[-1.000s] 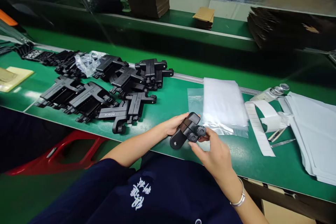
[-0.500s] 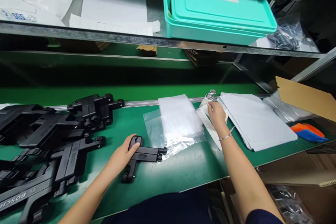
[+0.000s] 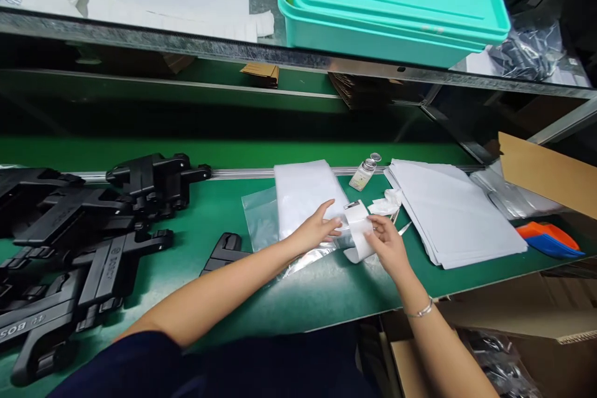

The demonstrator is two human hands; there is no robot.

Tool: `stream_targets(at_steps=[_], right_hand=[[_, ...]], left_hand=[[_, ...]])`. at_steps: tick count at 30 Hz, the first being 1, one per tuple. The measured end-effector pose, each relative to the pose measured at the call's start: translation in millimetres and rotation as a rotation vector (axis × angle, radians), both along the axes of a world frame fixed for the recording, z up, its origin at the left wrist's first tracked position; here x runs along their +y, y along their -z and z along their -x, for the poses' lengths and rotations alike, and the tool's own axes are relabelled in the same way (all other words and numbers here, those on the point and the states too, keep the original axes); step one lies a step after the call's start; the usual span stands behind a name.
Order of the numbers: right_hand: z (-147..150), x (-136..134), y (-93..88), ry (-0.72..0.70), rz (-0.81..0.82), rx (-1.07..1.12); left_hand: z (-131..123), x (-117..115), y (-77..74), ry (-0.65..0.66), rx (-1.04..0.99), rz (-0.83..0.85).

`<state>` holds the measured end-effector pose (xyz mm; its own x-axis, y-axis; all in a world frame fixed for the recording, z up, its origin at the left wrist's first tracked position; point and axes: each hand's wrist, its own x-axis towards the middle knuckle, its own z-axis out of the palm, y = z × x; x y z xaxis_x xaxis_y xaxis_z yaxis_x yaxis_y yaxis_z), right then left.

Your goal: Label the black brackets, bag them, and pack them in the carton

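A curled white label strip point(image 3: 360, 233) with a small dark label at its top is held by my right hand point(image 3: 388, 245), thumb and fingers pinched on its right edge. Just left of the strip is my left hand point(image 3: 318, 229), fingers apart, over a stack of clear plastic bags point(image 3: 303, 189); whether it touches the strip is hard to tell. One black plastic part point(image 3: 226, 250) lies on the green table, partly hidden behind my left forearm. Beyond the strip stand a small glass bottle point(image 3: 362, 175) and a crumpled white tissue point(image 3: 388, 202).
Several black parts point(image 3: 105, 267) are piled at the left. A stack of white sheets point(image 3: 454, 214) lies on the right, beside orange and blue pieces point(image 3: 550, 239) and a cardboard flap point(image 3: 550, 171). A metal shelf edge point(image 3: 186, 40) crosses above, holding a teal box point(image 3: 392, 18).
My left hand has let go of the black part and moved right, beside the strip. My right hand has lifted the label strip off the table and drawn it nearer.
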<state>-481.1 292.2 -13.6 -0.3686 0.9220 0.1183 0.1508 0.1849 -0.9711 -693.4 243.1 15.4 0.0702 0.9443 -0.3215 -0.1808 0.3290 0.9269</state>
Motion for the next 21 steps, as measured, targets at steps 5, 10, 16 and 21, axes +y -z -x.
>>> stream_targets(at_steps=[5, 10, 16, 21], right_hand=[[-17.3, -41.0, 17.6, -0.012, 0.0, -0.082], [-29.5, -39.2, 6.3, 0.153, -0.222, -0.132], [-24.5, -25.2, -30.3, 0.195, -0.461, -0.282], [-22.2, -26.4, -35.2, 0.103, -0.31, -0.219]], left_hand=[[-42.2, 25.2, 20.8, -0.066, -0.259, -0.125], [-51.0, 16.1, 25.1, 0.084, -0.136, -0.294], [-63.3, 2.0, 9.1, 0.148, 0.043, -0.38], [-62.2, -3.0, 2.4, 0.154, 0.17, -0.426]])
